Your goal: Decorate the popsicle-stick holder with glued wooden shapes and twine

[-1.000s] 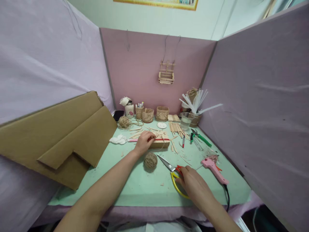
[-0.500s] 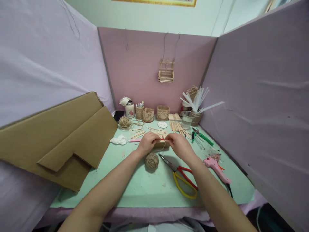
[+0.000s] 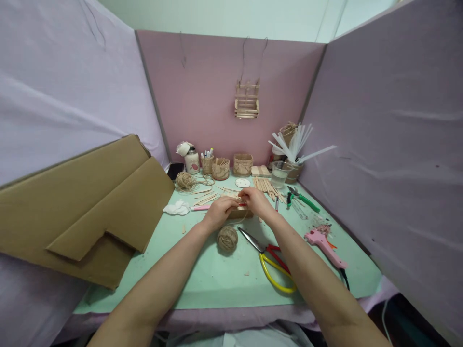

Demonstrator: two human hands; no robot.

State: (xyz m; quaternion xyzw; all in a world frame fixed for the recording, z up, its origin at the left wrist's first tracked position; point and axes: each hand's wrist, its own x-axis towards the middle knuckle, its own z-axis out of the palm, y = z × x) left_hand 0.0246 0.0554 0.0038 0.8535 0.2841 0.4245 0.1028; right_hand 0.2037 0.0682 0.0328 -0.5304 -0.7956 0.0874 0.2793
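On my feed the small box [image 3: 240, 214] sits mid-way across the green table [image 3: 217, 284], its left part seemingly steadied by the left hand [image 3: 216, 213] to free the right hand [image 3: 256, 201] above it. Both hands' fingers curl inward; I cannot tell what they pinch. The twine ball [image 3: 227, 239] lies on the near side, presumably for slack, with scissors [image 3: 263, 250] to its right.
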